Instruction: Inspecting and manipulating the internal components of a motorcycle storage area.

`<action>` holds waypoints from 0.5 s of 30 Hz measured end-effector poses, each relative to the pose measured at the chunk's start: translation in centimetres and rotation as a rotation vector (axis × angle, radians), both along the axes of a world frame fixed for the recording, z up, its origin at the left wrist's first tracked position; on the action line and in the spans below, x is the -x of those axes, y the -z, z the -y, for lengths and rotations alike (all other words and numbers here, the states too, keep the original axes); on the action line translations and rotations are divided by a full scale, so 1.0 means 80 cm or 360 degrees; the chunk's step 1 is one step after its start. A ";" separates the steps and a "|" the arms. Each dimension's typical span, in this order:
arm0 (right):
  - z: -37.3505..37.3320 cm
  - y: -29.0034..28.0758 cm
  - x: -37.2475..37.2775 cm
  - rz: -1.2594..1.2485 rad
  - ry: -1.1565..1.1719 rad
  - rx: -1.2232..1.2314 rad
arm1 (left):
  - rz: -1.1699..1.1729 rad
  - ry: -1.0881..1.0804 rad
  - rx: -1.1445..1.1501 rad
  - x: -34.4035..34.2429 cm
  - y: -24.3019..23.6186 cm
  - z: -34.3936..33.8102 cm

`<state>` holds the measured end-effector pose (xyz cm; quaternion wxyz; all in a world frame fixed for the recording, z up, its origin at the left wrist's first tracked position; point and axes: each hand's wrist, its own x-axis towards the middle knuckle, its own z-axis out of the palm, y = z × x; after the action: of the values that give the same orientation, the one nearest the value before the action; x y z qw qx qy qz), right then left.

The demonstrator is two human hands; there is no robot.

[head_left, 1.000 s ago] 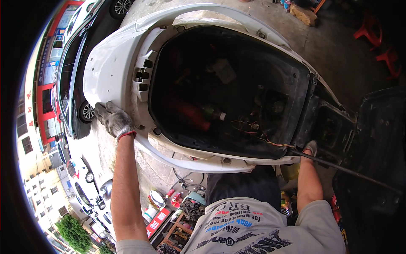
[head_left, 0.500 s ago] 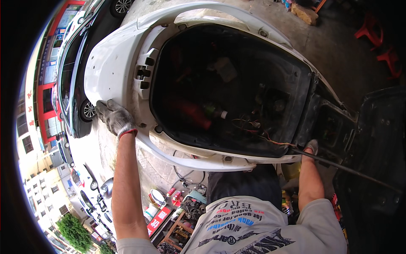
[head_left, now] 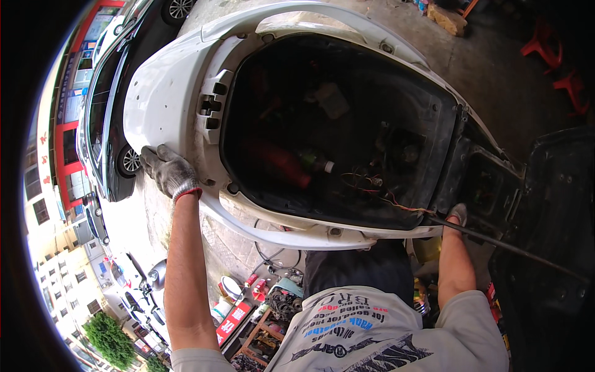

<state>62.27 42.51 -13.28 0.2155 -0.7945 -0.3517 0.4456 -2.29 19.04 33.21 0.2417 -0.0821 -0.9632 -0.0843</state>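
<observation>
A white scooter [head_left: 164, 93] lies across the head view, its dark storage compartment [head_left: 446, 115] uncovered. My left hand [head_left: 168, 170], in a grey glove, rests on the near side of the rounded tail panel, fingers extended against it. At the compartment's right end, my right hand [head_left: 457, 214] is by the near body edge. Only part of its grey glove shows; the fingers are hidden. Thin red and yellow wires [head_left: 396, 203] emerge beside a long dark rod [head_left: 496, 238] near that hand. Inside the compartment are a white-capped bottle [head_left: 319, 162] and a pale, box-like piece [head_left: 331, 101].
A large dark panel [head_left: 558, 198] stands at the right. Below the scooter lie a black cable [head_left: 263, 255] and a wooden box of parts [head_left: 263, 338]. A parked dark car [head_left: 110, 118] is at left; red plastic stools [head_left: 542, 46] are at the far right.
The view has shifted very slightly. Both hands keep their places on the scooter.
</observation>
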 end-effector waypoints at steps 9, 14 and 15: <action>-0.004 0.004 0.002 -0.0033 0.0057 -0.0018 | 0.0010 -0.0012 0.0022 -0.002 0.000 -0.003; -0.003 0.005 -0.002 -0.0056 0.0089 -0.0029 | 0.0021 -0.0008 0.0025 -0.003 -0.001 -0.004; -0.003 0.005 -0.003 -0.0060 0.0095 -0.0032 | 0.0027 -0.0010 0.0016 -0.004 -0.001 -0.004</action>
<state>62.52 42.77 -13.70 0.2432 -0.7940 -0.3280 0.4503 -2.00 19.40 33.29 0.2333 -0.0797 -0.9659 -0.0795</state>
